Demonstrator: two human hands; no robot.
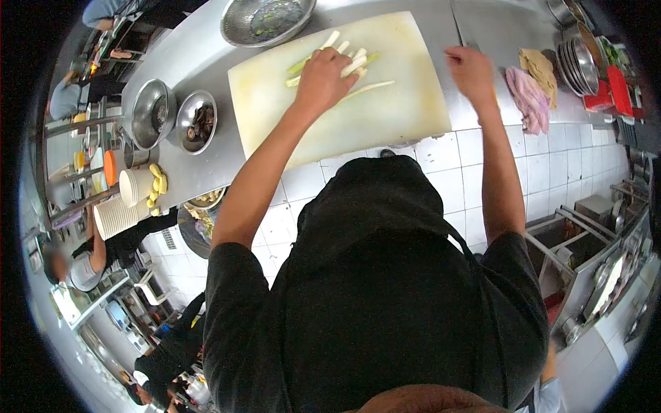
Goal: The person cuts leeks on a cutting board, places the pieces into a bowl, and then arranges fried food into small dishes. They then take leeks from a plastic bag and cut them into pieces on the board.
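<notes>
On a large pale cutting board [399, 113] lies a bunch of white and light green stalks [354, 67], pale at their upper ends. My left hand [323, 79] rests over the bunch with its fingers curled round several stalks. A thin green strip [375, 87] lies loose on the board to the right of that hand. My right hand [471, 72] is off the board's right edge, above the steel counter [441, 20]. Its fingers are bent and blurred, so whether it holds anything cannot be made out.
A colander [237, 34] stands beyond the board. Left are a steel bowl [142, 113] and a bowl of dark pieces [202, 124], with stacked paper cups [117, 217] nearer. Right lie a pink cloth [529, 100], a tan cloth [540, 72] and stacked bowls [578, 65]. Other people work at left.
</notes>
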